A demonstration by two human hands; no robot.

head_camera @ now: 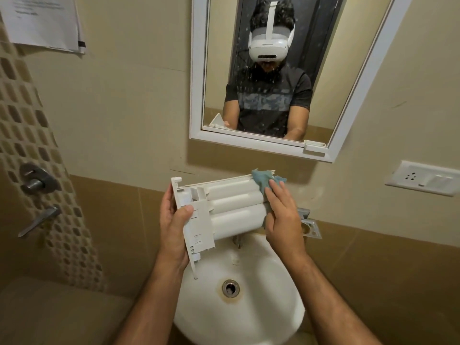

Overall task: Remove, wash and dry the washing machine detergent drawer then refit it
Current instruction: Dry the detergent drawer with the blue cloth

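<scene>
The white detergent drawer [234, 207] is held upside down above the white sink [273, 300], its rounded compartment undersides facing me. My left hand [174, 227] grips the drawer's front panel end, thumb across the ribbed plastic. My right hand [281, 215] presses a light blue cloth [261, 179] against the drawer's far right end, fingers laid fairly flat over the cloth. Part of the cloth sticks out above the drawer's top edge.
A mirror [273, 70] hangs on the wall above the sink. The tap [307, 220] is mostly hidden behind my right hand. Shower valve handles [37, 181] sit on the tiled wall at left, a switch socket [423, 178] at right. The drain [230, 288] lies below.
</scene>
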